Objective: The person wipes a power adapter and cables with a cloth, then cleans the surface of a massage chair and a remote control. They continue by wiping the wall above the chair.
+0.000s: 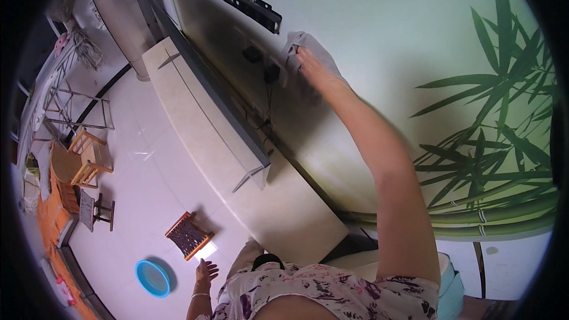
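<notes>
My right hand point(309, 64) is stretched up and to the front, gripping a grey cloth point(322, 51) against the pale green wall point(355, 4). Just above the cloth is a black metal TV wall-mount bracket point(244, 4) fixed to the wall. Below it, dark plugs point(271, 72) sit at wall sockets, with cables hanging down. My left hand point(206, 273) hangs low at my side with its fingers apart and nothing in it. Before me, a flat-screen TV point(209, 102) stands on a long cream TV cabinet point(284, 213).
A woven-top stool point(189, 235) and a blue plastic basin point(152, 278) are on the tiled floor to my left. Farther off stand a wooden chair point(91, 158), another stool point(89, 211) and a metal drying rack point(80, 106). Bamboo is pictured on the wall point(493, 84) at right.
</notes>
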Motion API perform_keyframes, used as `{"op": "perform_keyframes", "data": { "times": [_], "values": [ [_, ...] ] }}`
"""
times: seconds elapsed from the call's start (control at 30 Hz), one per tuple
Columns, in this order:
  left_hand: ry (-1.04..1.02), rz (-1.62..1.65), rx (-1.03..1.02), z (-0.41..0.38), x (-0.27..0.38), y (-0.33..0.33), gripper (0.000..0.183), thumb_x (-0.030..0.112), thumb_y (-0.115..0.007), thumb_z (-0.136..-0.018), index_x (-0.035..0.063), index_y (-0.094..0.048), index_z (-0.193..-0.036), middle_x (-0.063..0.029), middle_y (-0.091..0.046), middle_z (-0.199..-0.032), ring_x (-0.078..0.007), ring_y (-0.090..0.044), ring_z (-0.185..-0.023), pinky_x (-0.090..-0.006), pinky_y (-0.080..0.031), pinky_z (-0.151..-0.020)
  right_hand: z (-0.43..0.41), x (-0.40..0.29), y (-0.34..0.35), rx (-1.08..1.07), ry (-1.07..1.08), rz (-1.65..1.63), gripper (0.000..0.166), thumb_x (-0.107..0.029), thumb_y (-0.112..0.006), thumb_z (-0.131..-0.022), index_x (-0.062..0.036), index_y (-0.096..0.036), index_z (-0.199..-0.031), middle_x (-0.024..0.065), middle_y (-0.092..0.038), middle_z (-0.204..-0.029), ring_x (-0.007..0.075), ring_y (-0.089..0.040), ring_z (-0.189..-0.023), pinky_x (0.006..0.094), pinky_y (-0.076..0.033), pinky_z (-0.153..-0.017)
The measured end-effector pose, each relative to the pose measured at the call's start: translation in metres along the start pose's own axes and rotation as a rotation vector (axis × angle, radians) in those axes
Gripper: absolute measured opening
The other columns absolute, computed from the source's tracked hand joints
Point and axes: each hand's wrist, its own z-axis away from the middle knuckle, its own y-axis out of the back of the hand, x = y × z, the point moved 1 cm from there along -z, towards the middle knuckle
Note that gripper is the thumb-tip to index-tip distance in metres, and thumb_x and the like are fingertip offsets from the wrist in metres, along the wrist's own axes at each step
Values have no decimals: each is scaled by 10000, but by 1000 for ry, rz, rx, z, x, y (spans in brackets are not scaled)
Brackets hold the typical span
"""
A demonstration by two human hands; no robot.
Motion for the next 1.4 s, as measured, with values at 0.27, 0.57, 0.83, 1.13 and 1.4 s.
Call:
{"op": "perform_keyframes", "data": {
  "times": [0.27, 0.57, 0.83, 1.13, 1.4],
  "values": [
    [-175, -170, -135, 22, 48, -33, 693, 578, -391, -891, -46, -474, -1182, -173, -622, -995, -257, -631, -836, -369, -507, -696, 0, -33, -6, -164, 180, 934, 497, -166, -360, -903, 7, -291, -1364, 145, -234, -1456, 259, -174, -1371, 338, -112, -1136],
    [-9, -131, -34, 3, 4, 4, 583, 508, -349, -932, -11, -485, -1161, -168, -626, -979, -273, -634, -808, -390, -509, -664, 99, -38, -19, -332, 118, 659, 496, -167, -373, -897, 0, -316, -1361, 131, -262, -1446, 253, -211, -1355, 344, -145, -1128],
    [-13, -235, -104, 13, 5, -20, 540, 471, -323, -948, -2, -494, -1144, -161, -631, -965, -257, -635, -792, -375, -506, -641, 288, -66, -5, -580, 316, 587, 496, -167, -384, -891, -6, -339, -1358, 119, -287, -1437, 248, -244, -1340, 349, -174, -1120],
    [-74, -509, -301, -5, 18, -99, 604, 547, -432, -885, -2, -510, -1124, -141, -633, -936, -237, -626, -750, -362, -498, -640, 330, -14, 183, -596, -333, -238, 526, -156, -458, -860, -29, -332, -1355, 110, -402, -1327, 249, -375, -1224, 346, -265, -1053],
    [-927, -575, -830, 209, 119, -346, 341, 303, -478, -937, 11, -556, -1095, -64, -629, -949, -146, -582, -858, -263, -460, -760, 335, 22, 363, 78, -249, 484, 432, -180, -534, -820, -46, -466, -1226, 87, -487, -1207, 247, -388, -1200, 334, -265, -1049]
  ]
}}
